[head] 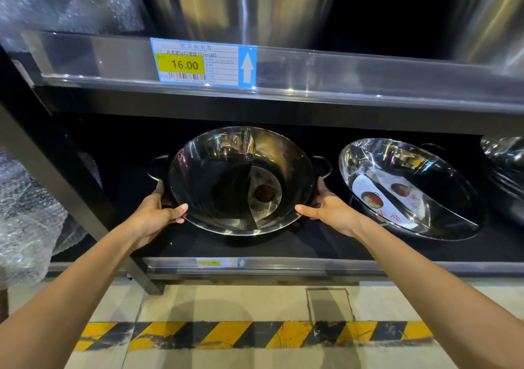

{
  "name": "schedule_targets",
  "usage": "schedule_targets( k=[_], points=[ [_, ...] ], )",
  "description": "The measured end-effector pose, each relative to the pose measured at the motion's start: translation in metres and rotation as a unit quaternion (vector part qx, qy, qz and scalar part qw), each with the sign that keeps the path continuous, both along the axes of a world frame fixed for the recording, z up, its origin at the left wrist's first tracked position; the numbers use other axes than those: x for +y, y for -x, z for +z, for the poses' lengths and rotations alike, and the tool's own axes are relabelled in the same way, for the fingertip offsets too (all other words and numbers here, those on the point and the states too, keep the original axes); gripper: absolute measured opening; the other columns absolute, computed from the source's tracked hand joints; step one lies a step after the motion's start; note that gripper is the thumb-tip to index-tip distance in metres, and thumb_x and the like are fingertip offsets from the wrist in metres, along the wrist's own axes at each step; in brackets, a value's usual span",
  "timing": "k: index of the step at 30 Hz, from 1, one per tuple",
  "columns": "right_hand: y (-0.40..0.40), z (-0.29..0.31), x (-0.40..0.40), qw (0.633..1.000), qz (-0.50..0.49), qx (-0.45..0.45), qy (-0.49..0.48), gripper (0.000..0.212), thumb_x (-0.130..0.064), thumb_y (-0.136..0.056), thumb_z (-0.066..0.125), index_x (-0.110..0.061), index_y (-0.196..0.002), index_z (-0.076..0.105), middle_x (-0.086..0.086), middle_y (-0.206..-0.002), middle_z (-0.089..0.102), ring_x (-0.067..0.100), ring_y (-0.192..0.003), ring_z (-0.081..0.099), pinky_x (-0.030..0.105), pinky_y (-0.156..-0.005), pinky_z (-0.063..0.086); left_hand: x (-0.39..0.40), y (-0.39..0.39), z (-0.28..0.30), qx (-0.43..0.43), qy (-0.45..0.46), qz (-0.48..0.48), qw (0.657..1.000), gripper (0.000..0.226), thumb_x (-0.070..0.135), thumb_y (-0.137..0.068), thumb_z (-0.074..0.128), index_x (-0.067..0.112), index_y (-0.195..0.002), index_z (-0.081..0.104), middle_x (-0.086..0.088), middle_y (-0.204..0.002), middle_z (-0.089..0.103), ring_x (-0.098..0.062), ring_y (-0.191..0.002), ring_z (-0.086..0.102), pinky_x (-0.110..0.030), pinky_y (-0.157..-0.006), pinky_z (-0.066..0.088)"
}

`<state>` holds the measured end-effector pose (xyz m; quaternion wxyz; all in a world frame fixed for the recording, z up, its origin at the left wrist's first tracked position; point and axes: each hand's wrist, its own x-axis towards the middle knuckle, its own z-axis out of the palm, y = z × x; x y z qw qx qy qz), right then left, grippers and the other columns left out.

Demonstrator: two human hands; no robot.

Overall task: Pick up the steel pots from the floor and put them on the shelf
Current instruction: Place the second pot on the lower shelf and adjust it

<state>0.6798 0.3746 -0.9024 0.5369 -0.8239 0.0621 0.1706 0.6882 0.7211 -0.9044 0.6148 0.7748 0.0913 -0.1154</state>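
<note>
A shiny steel pot (226, 170) with a centre divider and two loop handles stands tilted toward me on the dark lower shelf (283, 248). My left hand (158, 210) grips its left rim, thumb over the edge. On the opposite rim my right hand (329, 207) holds it the same way. A round label lies in the pot's right half. A second divided steel pot (408, 187) leans on the same shelf to the right, apart from my hands.
An upper shelf (340, 74) with a price tag (198, 62) carries large steel vessels. Bubble-wrapped goods (25, 221) sit at the left beside the shelf post. Another pot edge (507, 159) shows far right. Yellow-black hazard tape (255, 334) crosses the floor.
</note>
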Motion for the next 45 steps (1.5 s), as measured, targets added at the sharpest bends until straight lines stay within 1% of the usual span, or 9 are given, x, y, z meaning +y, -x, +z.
schedule_targets(
  k=[5,10,12,15,18,21,30,38,45],
  points=[
    [-0.003,0.003,0.0,0.999,0.033,-0.008,0.028,0.096,-0.019,-0.086,0.064,-0.023,-0.145,-0.012,0.01,-0.154,0.025,0.021,-0.129,0.044,0.029,-0.091,0.05,0.005,-0.005,-0.005,0.0,-0.005,-0.004,1.0,0.081,0.0,-0.083,0.059,0.021,-0.144,0.01,0.002,-0.101,0.061,-0.013,-0.088,0.061,-0.031,-0.098,0.041],
    [0.002,0.007,0.003,0.999,0.029,-0.003,0.041,0.09,-0.025,-0.087,0.062,-0.017,-0.147,-0.004,0.01,-0.148,0.036,0.023,-0.124,0.049,0.033,-0.093,0.048,0.0,0.0,0.004,0.029,-0.025,-0.017,0.999,0.075,-0.001,-0.083,0.059,0.019,-0.143,0.018,-0.008,-0.122,0.053,-0.024,-0.104,0.057,-0.02,-0.072,0.055],
    [0.014,0.012,0.003,0.993,0.005,-0.028,0.11,0.056,-0.033,-0.088,0.059,-0.001,-0.131,0.042,0.017,-0.121,0.06,0.03,-0.113,0.057,0.036,-0.092,0.048,-0.008,0.006,0.013,-0.005,-0.168,0.013,0.986,0.063,0.007,-0.083,0.062,0.015,-0.138,0.031,-0.018,-0.126,0.051,-0.032,-0.109,0.053,-0.038,-0.088,0.051],
    [0.043,0.016,-0.021,0.979,-0.08,-0.116,0.149,0.052,-0.032,-0.09,0.055,-0.004,-0.131,0.043,0.006,-0.083,0.067,0.012,-0.085,0.065,0.023,-0.079,0.051,-0.052,0.018,0.034,-0.203,-0.442,0.043,0.873,0.059,0.017,-0.081,0.063,0.005,-0.132,0.038,-0.033,-0.127,0.043,-0.048,-0.114,0.042,-0.053,-0.099,0.038],
    [0.08,0.031,-0.097,0.907,-0.205,-0.267,0.251,0.042,-0.021,-0.089,0.055,-0.013,-0.129,0.045,-0.005,-0.081,0.06,-0.002,-0.08,0.06,0.007,-0.066,0.043,-0.155,0.051,0.054,-0.283,-0.34,-0.066,0.894,0.047,0.025,-0.086,0.056,0.005,-0.126,0.043,-0.022,-0.119,0.046,-0.039,-0.107,0.05,-0.045,-0.092,0.044],
    [0.104,0.035,-0.194,0.824,-0.295,-0.252,0.412,0.048,-0.013,-0.088,0.055,-0.001,-0.131,0.04,0.028,-0.115,0.053,0.041,-0.11,0.047,0.044,-0.093,0.038,-0.265,0.085,0.048,-0.227,-0.257,-0.217,0.914,0.066,0.037,-0.09,0.047,0.009,-0.142,0.017,-0.011,-0.123,0.037,-0.031,-0.103,0.051,-0.039,-0.089,0.046],
    [0.097,0.022,-0.271,0.92,-0.276,-0.078,0.269,0.057,-0.018,-0.097,0.043,0.006,-0.141,0.017,0.029,-0.141,0.04,0.041,-0.13,0.039,0.04,-0.103,0.033,-0.399,0.119,0.009,-0.072,-0.22,-0.17,0.958,0.083,0.039,-0.092,0.044,0.001,-0.142,-0.01,-0.02,-0.148,0.012,-0.037,-0.132,0.03,-0.04,-0.109,0.032],
    [0.08,0.014,-0.296,0.917,-0.277,-0.033,0.286,0.048,-0.003,-0.09,0.047,0.006,-0.135,0.032,0.029,-0.126,0.052,0.041,-0.116,0.05,0.044,-0.098,0.042,-0.438,0.124,-0.002,-0.105,-0.181,-0.088,0.974,0.075,0.032,-0.093,0.043,0.0,-0.143,-0.003,-0.017,-0.142,0.024,-0.033,-0.125,0.039,-0.04,-0.102,0.038],
    [0.081,-0.008,-0.287,0.917,-0.382,-0.055,0.098,0.047,0.0,-0.086,0.057,0.005,-0.131,0.044,0.015,-0.095,0.063,0.022,-0.087,0.058,0.036,-0.09,0.05,-0.439,0.112,-0.001,-0.119,-0.177,-0.097,0.972,0.074,0.027,-0.093,0.045,-0.005,-0.141,-0.002,-0.017,-0.144,0.023,-0.029,-0.13,0.033,-0.034,-0.109,0.032]
  ],
)
